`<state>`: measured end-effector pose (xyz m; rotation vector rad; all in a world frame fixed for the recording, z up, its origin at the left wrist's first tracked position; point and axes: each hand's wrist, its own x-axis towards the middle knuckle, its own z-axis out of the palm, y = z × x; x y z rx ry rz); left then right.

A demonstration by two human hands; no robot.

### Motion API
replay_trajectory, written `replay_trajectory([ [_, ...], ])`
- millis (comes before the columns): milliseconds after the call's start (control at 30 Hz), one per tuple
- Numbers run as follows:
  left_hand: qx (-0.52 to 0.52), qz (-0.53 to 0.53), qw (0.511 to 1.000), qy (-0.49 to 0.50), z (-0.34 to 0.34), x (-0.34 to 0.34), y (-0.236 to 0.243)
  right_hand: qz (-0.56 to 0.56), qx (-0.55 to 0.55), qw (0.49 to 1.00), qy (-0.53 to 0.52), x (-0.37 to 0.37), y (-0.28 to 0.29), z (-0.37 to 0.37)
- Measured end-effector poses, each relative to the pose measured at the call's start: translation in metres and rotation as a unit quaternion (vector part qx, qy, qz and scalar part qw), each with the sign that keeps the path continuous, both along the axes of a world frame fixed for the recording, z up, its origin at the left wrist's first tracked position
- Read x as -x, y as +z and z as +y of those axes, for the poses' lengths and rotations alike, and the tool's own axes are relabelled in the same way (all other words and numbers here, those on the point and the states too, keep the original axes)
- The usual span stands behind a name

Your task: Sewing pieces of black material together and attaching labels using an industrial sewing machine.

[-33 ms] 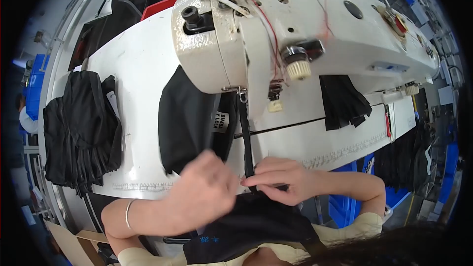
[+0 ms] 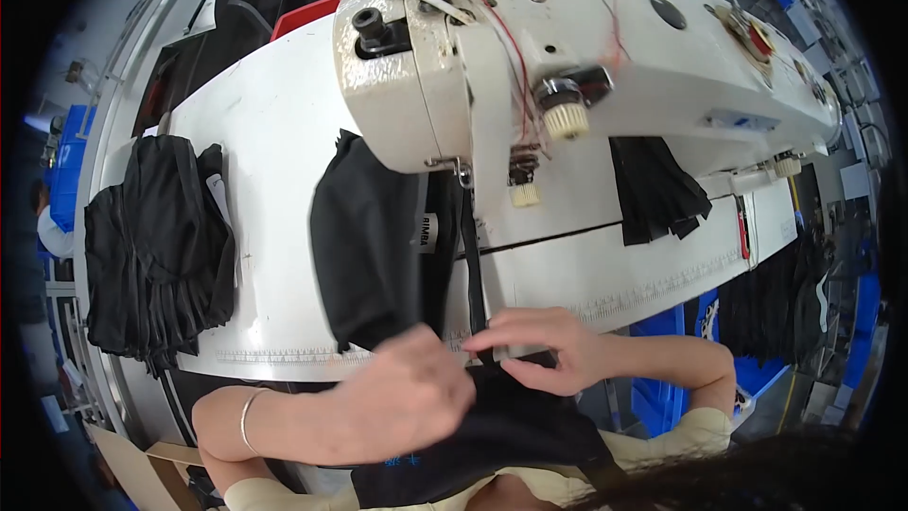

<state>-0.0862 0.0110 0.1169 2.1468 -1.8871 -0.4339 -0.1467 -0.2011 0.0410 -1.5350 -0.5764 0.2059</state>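
A black fabric piece [image 2: 364, 246] with a small white label [image 2: 428, 234] lies under the head of a white sewing machine [image 2: 407, 104]. My left hand [image 2: 411, 397], blurred by motion, is closed at the near edge of this fabric; its fingertips are hidden. A narrow black strip [image 2: 475, 293] runs from the machine's needle area toward me. My right hand [image 2: 549, 350] has its forefinger and thumb curled around the strip's near end, with the other fingers bent behind.
A stack of black fabric pieces [image 2: 156, 246] lies on the left of the white table [image 2: 270, 227]. Black strips [image 2: 657, 189] rest under the machine arm at right, beyond a printed ruler scale [image 2: 653, 293]. Blue bins [image 2: 657, 397] stand below the table's right edge.
The fabric piece has slid toward me, covering part of the label. My left hand has moved nearer and slightly right with it. My right forefinger and thumb are a little farther apart.
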Motion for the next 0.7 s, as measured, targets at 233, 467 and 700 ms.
replay_trajectory([
  [233,0.193,-0.263,0.945,-0.014,-0.010,-0.020,-0.045,0.229,-0.112,0.960,-0.116,0.023,-0.010,0.012],
  [467,-0.221,-0.354,0.907,-0.064,0.007,0.002,-0.022,0.239,-0.117,0.960,-0.086,0.037,-0.003,0.017],
  [700,-0.141,-0.253,0.946,0.147,0.017,-0.017,-0.029,-0.014,0.043,0.999,-0.024,0.034,0.008,0.020],
])
